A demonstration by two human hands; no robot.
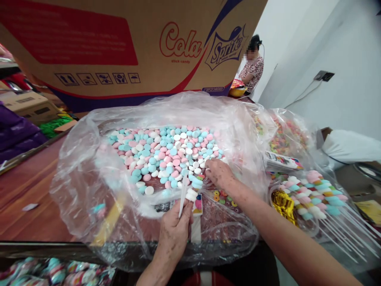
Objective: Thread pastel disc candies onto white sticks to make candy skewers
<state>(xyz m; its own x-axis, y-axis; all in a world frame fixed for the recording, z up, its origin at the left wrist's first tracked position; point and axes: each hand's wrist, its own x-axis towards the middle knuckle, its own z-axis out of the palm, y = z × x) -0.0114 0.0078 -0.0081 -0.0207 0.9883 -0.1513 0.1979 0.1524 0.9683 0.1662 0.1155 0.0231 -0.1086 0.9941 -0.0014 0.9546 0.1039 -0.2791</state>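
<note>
- left hand [174, 230], lower centre: closed round white stick [182, 196]
- right hand [218, 174], centre: fingers curled, pinching candy in pastel candies [166, 153] in clear bag [80, 174]

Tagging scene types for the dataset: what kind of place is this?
Likely a small candy packing workshop, not a home kitchen. A big clear bag holds loose pastel candies, finished candy skewers lie stacked to the right, and a printed stick candy carton stands behind. The left hand holds a white stick.

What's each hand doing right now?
Left hand: closed on a white stick.
Right hand: fingers curled in the candies; grip cannot be told.
</note>
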